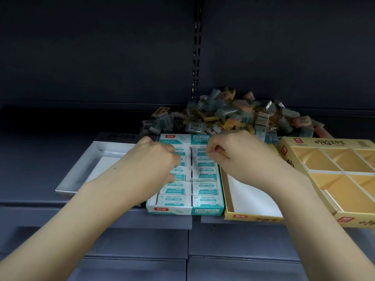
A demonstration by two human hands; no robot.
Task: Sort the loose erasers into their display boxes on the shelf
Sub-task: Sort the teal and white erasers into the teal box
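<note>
Teal box [183, 210], two hands [160, 157] above.

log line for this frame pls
phase: filling teal box | left hand, right hand: over its erasers | pile: behind | grey box, yellow boxes: empty
</note>
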